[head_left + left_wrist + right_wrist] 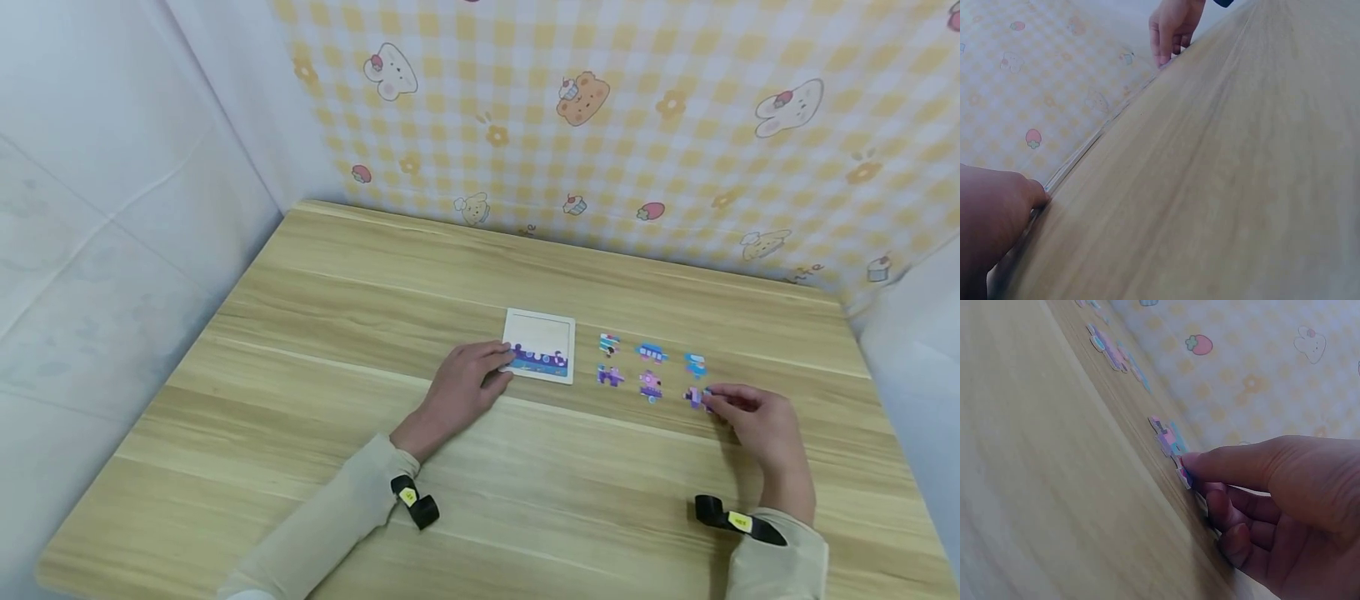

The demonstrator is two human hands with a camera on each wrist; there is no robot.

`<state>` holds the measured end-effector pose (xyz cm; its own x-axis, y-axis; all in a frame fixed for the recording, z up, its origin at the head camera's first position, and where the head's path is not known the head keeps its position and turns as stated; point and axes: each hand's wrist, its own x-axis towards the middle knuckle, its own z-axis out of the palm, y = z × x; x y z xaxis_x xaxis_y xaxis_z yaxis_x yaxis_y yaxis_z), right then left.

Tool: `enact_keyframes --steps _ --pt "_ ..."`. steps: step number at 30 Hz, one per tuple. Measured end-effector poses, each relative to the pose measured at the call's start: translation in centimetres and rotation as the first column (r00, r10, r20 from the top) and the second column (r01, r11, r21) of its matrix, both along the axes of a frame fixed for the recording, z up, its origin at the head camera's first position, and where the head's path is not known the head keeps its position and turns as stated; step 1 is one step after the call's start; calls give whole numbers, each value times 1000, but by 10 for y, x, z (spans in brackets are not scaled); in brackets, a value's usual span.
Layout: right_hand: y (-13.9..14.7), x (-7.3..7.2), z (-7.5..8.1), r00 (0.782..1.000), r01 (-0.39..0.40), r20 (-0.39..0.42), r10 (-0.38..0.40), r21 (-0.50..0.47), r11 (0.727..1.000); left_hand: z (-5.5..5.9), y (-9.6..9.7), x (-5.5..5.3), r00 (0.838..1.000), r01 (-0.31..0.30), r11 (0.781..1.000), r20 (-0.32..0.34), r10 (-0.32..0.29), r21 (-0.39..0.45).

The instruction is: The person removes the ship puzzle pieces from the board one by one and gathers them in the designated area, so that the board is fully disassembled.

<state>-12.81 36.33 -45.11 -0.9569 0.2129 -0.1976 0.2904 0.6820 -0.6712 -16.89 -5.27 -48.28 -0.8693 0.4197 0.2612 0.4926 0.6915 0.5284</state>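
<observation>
My left hand (468,383) rests at the left edge of a square puzzle board (572,350), its fingertips lying over the frame and the thumb by the lower corner. Joined purple and blue pieces (540,363) fill the lower part of the board; above them the pale base shows bare. At the right, my right hand (761,417) pinches a small purple puzzle piece (1184,476) between thumb and index finger, close over the table. The other fingers curl below. Fingertips hide part of that piece. Right beside it lies a pink and purple piece (1163,436).
Several loose pieces lie in two rows between board and right hand, among them a blue piece (652,352), a pink one (650,384) and a purple one (610,376). A checked cloth (525,158) hangs behind the wooden table (360,275); white cloth (112,250) hangs at the left.
</observation>
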Motion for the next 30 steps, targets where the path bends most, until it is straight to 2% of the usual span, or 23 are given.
enact_keyframes --steps 11,19,23,30 --pt "3 0 0 1000 -11 -5 11 19 1000 2 1 0 1000 0 1000 -1 0 0" --pt "4 -1 0 1000 24 7 -23 -81 996 2 -1 2 1000 2 1000 -9 -2 5" --pt "5 1 2 1000 22 23 -20 -87 996 3 -2 3 1000 16 1000 -19 -16 1" --pt "8 3 1 999 36 36 -33 -87 996 2 -5 9 1000 27 999 10 -28 46"
